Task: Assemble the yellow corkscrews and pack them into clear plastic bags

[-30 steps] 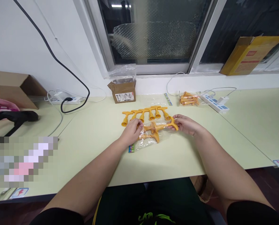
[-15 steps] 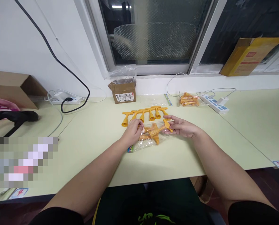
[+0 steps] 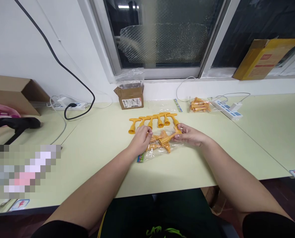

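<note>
A clear plastic bag (image 3: 155, 153) with several yellow plastic T-handled pieces inside lies on the table in front of me. My left hand (image 3: 140, 140) is closed, pinching the bag at its left side; the fingertips partly hide the grip. At the bag's right end, the fingers of my right hand (image 3: 191, 136) are closed around the T-end of one yellow T-handled piece (image 3: 169, 136), which lies over the bag. Just beyond, a row of several loose yellow pieces (image 3: 160, 123) with flared hollow ends stretches across the table. My right fingertips are close to the rightmost one.
Behind the row stands a small open cardboard box (image 3: 132, 100). Another bag of yellow pieces (image 3: 200, 105) lies by a white power strip (image 3: 228, 110). A flat clear wrapper (image 3: 162, 106) is at the back. On the left are a black cable (image 3: 70, 70) and a black stand (image 3: 16, 127).
My right hand has shifted its fingers on the yellow T-handled piece and moved it slightly. The bag has slid a little to the right. My left hand keeps its pinch.
</note>
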`<action>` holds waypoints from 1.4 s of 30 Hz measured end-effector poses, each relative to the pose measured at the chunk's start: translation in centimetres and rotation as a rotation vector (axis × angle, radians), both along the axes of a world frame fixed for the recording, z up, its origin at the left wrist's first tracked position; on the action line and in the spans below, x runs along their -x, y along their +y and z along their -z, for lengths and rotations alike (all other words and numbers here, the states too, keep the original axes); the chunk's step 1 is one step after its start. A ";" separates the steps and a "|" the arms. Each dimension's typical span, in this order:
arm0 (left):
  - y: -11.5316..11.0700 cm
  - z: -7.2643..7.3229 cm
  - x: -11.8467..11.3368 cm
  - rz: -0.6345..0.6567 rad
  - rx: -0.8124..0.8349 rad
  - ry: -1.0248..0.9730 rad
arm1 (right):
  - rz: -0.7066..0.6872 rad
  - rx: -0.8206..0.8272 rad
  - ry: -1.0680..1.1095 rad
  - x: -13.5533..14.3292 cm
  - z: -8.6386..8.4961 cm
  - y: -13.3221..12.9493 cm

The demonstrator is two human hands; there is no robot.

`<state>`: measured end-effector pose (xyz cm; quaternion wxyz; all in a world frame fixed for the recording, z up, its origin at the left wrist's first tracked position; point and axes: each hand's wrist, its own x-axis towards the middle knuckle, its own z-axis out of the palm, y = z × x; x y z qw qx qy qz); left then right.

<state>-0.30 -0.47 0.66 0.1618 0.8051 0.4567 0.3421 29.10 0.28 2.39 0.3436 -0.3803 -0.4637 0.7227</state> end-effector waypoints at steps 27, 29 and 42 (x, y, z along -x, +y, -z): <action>0.3 0.7 0.0 0.030 0.202 -0.242 | -0.372 -0.020 0.164 -0.4 0.8 0.3; 0.2 0.6 -0.1 0.034 0.220 -0.268 | -0.423 -0.019 0.170 -0.4 1.0 0.3; -0.8 -0.7 -0.5 0.144 0.135 0.001 | -0.510 -0.103 -0.005 -0.2 1.5 0.6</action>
